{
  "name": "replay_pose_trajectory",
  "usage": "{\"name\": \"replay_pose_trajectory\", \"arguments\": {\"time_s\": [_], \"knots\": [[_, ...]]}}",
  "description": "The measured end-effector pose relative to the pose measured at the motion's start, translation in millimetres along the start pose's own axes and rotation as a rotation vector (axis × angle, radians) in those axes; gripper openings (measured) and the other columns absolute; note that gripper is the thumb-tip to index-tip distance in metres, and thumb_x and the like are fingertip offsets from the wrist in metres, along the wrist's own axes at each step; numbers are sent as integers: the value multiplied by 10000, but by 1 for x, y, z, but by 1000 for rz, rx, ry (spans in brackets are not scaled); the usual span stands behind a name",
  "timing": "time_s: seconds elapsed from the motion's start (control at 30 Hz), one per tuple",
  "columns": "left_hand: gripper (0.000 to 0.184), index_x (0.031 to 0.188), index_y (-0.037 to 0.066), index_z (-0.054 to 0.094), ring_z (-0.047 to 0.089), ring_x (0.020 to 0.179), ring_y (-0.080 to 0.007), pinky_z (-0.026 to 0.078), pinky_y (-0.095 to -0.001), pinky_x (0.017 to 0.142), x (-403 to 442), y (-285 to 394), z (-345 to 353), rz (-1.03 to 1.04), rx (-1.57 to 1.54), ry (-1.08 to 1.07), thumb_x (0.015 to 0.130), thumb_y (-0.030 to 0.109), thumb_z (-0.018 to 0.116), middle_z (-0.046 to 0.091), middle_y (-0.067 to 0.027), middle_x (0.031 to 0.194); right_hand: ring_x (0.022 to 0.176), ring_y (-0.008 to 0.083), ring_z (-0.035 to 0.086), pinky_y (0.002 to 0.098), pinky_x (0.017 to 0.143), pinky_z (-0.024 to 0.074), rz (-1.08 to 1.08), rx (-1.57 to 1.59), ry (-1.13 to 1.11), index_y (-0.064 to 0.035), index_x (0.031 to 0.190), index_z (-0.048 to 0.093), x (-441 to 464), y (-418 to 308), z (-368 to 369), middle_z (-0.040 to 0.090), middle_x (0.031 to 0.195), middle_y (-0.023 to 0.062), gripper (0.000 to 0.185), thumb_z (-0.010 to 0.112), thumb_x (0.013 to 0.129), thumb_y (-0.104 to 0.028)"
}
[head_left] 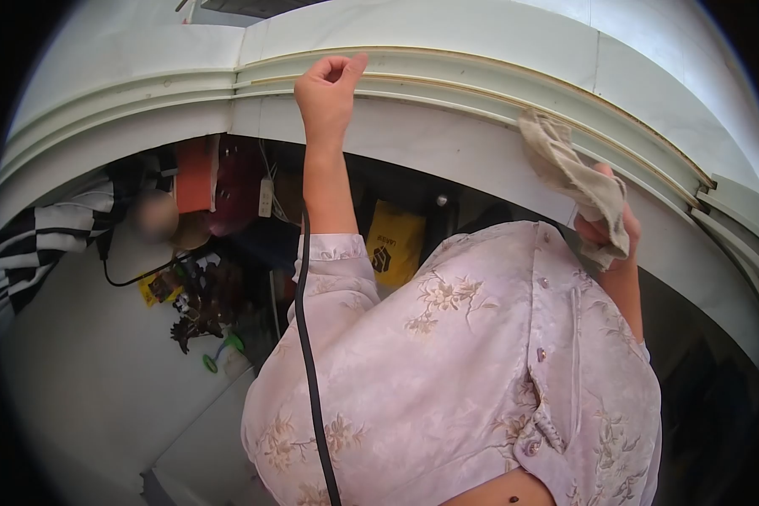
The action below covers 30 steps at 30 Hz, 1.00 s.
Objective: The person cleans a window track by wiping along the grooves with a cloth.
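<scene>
"Cloth (pixel 569 164) looks like the thing at work; reading from the left, what leads up to it?"

"First the left hand (pixel 327 93), fingers curled in, thumb up beside the forefinger. I see nothing in its grasp. It is over the pale rails (pixel 464 72), though whether it touches them I can't make out."

"And between the hands?"

"Lower down, nearer the left one, a yellow item (pixel 394 240) with a black emblem."

"Then the cloth?"

"Farthest right, bunched in the right hand (pixel 630 232), fingers closed round it, the loose end stretching up and left over the rails' near edge."

"Which step, would you say?"

"Probably wiping the rails. I'd judge the next move calls for a firm hold, with that loose end pressed into the grooves."
</scene>
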<state>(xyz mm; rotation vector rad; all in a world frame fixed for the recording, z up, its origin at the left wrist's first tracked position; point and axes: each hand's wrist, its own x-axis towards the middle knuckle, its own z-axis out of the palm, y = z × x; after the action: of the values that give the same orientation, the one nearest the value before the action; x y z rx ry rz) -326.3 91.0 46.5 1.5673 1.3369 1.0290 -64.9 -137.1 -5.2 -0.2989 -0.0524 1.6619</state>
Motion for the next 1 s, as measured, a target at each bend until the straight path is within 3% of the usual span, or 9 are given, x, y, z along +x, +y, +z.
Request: {"name": "replay_pose_trajectory", "arguments": {"time_s": [0.2,0.27,0.37,0.57,0.77,0.83,0.9,0.97,1.0], "knots": [[174,696,7,624,420,510,-67,352,-198,490,-2,15,16,-24,294,-187,745,171,654,501,7,541,427,52,433,151,308,304,-11,176,-187,-69,899,346,-4,-12,-11,522,774,120,367,657,710,-119],[158,768,23,638,459,550,-112,376,-226,545,4,16,43,493,417,-344,758,179,619,538,-11,595,436,69,429,147,309,315,-21,206,-214,-70,865,341,-5,-13,-4,512,770,122,373,670,692,-105],[172,812,42,634,512,635,-199,402,-290,575,5,12,57,612,722,-497,783,192,555,571,-50,688,371,32,381,146,302,272,-48,122,-221,-74,875,352,-8,-11,-1,504,699,84,268,576,786,-189],[185,882,52,535,540,781,-240,315,-397,797,-28,8,71,496,720,-534,830,204,443,582,-68,730,383,35,372,142,303,266,-72,48,-126,-79,890,354,-22,-6,-11,479,667,63,295,589,781,-221],[228,882,29,493,540,750,-192,350,-342,778,-21,7,77,568,958,-536,843,250,452,571,-58,758,364,53,339,164,296,247,-86,37,-43,-101,840,328,-24,-6,-2,475,674,70,253,568,767,-133],[173,851,41,494,555,686,-232,408,-359,692,-4,25,74,232,475,-471,807,207,515,570,-48,699,363,43,338,160,299,245,-88,35,-24,-103,841,330,-25,-6,2,470,651,58,226,546,787,-143],[152,866,24,498,503,645,-108,432,-273,635,25,41,74,485,327,-151,801,152,547,591,-23,822,362,34,337,156,302,242,-89,35,-4,-105,843,332,-26,-5,5,464,628,47,201,524,808,-152],[109,865,16,529,515,737,-127,415,-257,725,52,67,82,427,117,8,766,62,527,594,-66,967,358,20,332,148,312,239,-90,9,22,-104,849,336,-28,-6,5,457,605,27,175,500,830,-161],[314,1026,66,505,353,1006,-228,328,-346,859,93,62,82,444,103,62,721,75,577,433,-108,1162,357,13,332,145,320,237,-85,1,-34,-104,856,339,-28,-7,5,460,611,21,157,483,844,-166]]}}
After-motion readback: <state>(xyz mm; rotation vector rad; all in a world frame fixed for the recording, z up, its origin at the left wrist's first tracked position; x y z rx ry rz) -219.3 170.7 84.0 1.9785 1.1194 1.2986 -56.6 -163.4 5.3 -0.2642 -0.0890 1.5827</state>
